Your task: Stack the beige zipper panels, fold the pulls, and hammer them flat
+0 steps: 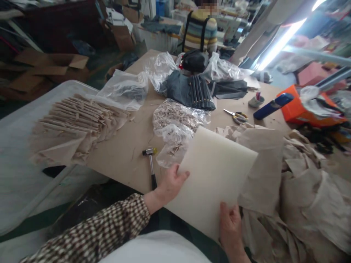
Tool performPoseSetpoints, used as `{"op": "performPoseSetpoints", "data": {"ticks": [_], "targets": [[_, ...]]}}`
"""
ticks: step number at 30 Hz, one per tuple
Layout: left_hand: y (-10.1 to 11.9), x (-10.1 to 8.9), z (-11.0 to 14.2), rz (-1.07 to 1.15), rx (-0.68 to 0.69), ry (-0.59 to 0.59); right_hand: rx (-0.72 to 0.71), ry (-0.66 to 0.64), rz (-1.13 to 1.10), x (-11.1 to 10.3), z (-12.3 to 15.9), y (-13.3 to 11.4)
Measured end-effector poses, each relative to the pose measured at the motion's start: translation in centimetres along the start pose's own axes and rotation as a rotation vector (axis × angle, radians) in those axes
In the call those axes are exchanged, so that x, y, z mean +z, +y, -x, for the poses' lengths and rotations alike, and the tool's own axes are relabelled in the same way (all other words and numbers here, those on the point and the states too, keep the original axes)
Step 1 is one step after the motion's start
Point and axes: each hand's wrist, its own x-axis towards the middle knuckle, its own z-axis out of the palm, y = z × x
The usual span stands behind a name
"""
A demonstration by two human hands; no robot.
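A large cream-coloured sheet (214, 168), plain and smooth, lies tilted between my two hands at the table's front edge. My left hand (170, 182) is closed on its left edge, with the thumb on top. At the lower right side, my right hand (230, 223) pinches the same sheet, its thumb showing above. Just left of my left hand lies a mallet (150, 164) with a black and yellow head. Bags of small tan pieces (178, 115) sit beyond the sheet. Beige fabric pieces (263, 164) are heaped against its right side.
A fanned stack of beige fabric (76, 128) lies at left. Dark denim pieces (186, 87), scissors (237, 116), a small cup (256, 101) and a blue object (272, 106) are farther back. An orange box (304, 109) stands right. A person (200, 31) sits beyond the table.
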Motion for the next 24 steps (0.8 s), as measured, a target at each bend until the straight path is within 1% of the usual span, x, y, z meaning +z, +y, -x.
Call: {"op": "performPoseSetpoints", "data": {"ticks": [2,3,5,7,9,10,13,14,15,16,17,18,19,20,21,24], "targets": [[-2.0,3.3,0.8,-0.102,-0.1,-0.029,0.062,0.06,0.095,-3.4,0.1,2.1],[-3.1,4.5,1.1,-0.142,-0.142,-0.029,0.103,0.063,0.138,-4.7,0.0,3.1],[-5.0,6.0,1.7,-0.196,-0.199,0.01,0.164,0.016,0.221,-6.5,-0.4,5.1],[-6.4,6.5,1.9,-0.246,-0.228,0.047,0.155,-0.069,0.289,-6.8,-1.3,6.7],[-6.9,6.2,1.8,-0.293,-0.221,0.082,0.084,-0.14,0.321,-6.1,-2.6,7.8],[-6.8,5.9,1.8,-0.317,-0.204,0.098,0.055,-0.169,0.32,-5.4,-3.3,8.2],[-5.2,4.7,2.7,-0.384,-0.123,0.157,-0.013,-0.211,0.333,-3.5,-5.1,8.4],[-4.6,4.0,3.4,-0.409,-0.069,0.179,-0.073,-0.216,0.373,-3.1,-5.4,8.1],[-4.2,3.3,4.5,-0.446,0.014,0.199,-0.175,-0.214,0.439,-2.9,-5.5,7.8],[-4.1,2.4,5.7,-0.498,0.118,0.211,-0.315,-0.215,0.523,-2.9,-5.4,7.4],[-4.5,1.4,7.1,-0.575,0.211,0.209,-0.479,-0.22,0.603,-3.0,-5.1,6.9],[-5.4,0.2,8.5,-0.67,0.267,0.196,-0.64,-0.241,0.667,-3.4,-4.8,6.4],[-6.8,-1.1,10.0,-0.766,0.271,0.179,-0.78,-0.272,0.703,-3.8,-4.6,6.1],[-8.7,-2.5,11.5,-0.852,0.215,0.163,-0.888,-0.321,0.716,-4.3,-4.4,5.9],[-10.9,-4.0,13.0,-0.91,0.108,0.156,-0.976,-0.382,0.716,-4.8,-4.4,5.9],[-18.4,-8.4,16.4,-0.981,-0.17,0.166,-1.222,-0.603,0.703,-6.2,-4.9,6.7]]}}
